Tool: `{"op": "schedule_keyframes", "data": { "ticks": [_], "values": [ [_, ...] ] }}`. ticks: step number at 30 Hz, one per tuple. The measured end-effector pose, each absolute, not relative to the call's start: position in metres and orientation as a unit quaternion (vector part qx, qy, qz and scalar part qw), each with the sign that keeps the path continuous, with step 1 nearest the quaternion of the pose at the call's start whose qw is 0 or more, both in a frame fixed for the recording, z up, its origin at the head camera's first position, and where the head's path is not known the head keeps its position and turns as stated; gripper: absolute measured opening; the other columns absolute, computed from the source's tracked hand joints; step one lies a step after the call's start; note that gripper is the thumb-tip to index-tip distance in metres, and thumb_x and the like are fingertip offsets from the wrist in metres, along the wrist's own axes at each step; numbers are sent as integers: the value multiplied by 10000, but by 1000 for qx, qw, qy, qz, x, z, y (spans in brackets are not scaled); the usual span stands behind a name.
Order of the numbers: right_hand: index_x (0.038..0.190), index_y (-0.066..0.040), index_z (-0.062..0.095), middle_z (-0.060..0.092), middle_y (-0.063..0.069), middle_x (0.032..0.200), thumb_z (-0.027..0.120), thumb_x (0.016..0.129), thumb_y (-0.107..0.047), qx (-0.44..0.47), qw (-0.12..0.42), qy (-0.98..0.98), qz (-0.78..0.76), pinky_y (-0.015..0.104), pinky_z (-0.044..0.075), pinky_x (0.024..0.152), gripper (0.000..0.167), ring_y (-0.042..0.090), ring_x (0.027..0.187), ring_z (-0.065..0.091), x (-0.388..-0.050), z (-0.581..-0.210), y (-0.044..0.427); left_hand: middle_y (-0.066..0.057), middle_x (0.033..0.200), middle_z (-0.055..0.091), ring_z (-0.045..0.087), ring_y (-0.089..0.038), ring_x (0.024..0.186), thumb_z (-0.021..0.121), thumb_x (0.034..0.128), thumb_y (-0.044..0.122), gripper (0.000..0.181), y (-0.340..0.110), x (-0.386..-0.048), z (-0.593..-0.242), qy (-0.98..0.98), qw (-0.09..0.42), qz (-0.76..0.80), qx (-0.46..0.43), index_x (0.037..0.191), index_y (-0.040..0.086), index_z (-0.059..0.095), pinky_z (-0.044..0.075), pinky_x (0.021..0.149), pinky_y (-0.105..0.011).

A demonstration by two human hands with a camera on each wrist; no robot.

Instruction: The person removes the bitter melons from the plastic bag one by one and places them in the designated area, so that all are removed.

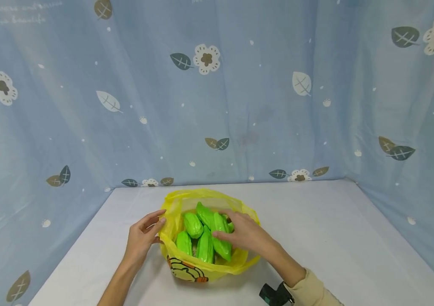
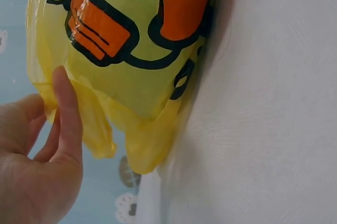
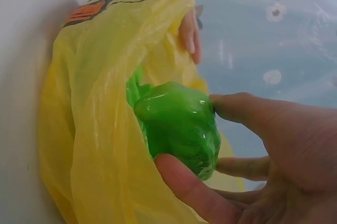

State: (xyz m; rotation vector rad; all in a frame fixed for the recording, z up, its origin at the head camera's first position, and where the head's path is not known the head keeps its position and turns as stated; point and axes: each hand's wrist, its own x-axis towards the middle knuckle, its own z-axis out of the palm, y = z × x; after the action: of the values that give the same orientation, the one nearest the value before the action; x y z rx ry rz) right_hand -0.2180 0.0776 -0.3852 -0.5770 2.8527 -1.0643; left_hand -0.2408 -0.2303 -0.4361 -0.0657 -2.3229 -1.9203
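Note:
A yellow plastic bag (image 1: 171, 238) with an orange-and-black cartoon print stands with its mouth wide on the white table. Several shiny green ridged vegetables, bitter-melon-like, lie inside, one of them (image 1: 193, 225) toward the left. My left hand (image 1: 143, 236) is at the bag's left rim; the left wrist view shows its thumb and fingers pinching the thin plastic (image 2: 95, 119). Reaching in over the right rim, my right hand (image 1: 249, 233) grips a green vegetable (image 3: 176, 129) between thumb and fingers. Part of that vegetable's far end is hidden by the bag in the right wrist view.
The white tabletop (image 1: 316, 238) extends around the bag on both sides. Behind and beside it hangs a blue curtain (image 1: 263, 106) printed with leaves and flowers. A small black device (image 1: 276, 294) shows beside the right sleeve (image 1: 312, 291) at the front edge.

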Motion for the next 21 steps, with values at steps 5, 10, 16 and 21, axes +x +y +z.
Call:
{"op": "schedule_keyframes", "data": {
  "ticks": [5, 10, 16, 21],
  "values": [
    [1431, -137, 481, 640, 126, 1283, 686, 876, -510, -195, 25, 915, -353, 489, 541, 898, 699, 299, 1133, 628, -219, -385, 81, 70, 1146, 668, 686, -90, 896, 693, 911, 353, 418, -229, -238, -439, -770, 60, -635, -12, 1261, 127, 653, 603, 645, -328],
    [1439, -153, 473, 634, 113, 1300, 678, 882, -512, -194, 28, 914, -354, 495, 538, 914, 694, 298, 1164, 616, -218, -382, 85, 80, 1152, 666, 680, -84, 904, 702, 906, 348, 409, -227, -237, -439, -773, 53, -632, -11, 1250, 130, 663, 597, 646, -318],
    [1442, -135, 468, 633, 125, 1292, 688, 895, -457, -197, 25, 906, -373, 484, 549, 887, 673, 300, 1166, 614, -216, -376, 92, 23, 1200, 659, 681, -87, 923, 718, 897, 325, 413, -226, -237, -435, -771, 47, -634, -15, 1257, 129, 659, 595, 636, -324],
    [1439, -151, 473, 634, 130, 1291, 690, 902, -427, -201, 10, 902, -381, 461, 562, 859, 642, 300, 1150, 625, -215, -373, 98, -55, 1268, 617, 678, -69, 934, 713, 904, 298, 439, -225, -235, -433, -770, 42, -636, -30, 1294, 113, 635, 590, 637, -309]
  ]
}}
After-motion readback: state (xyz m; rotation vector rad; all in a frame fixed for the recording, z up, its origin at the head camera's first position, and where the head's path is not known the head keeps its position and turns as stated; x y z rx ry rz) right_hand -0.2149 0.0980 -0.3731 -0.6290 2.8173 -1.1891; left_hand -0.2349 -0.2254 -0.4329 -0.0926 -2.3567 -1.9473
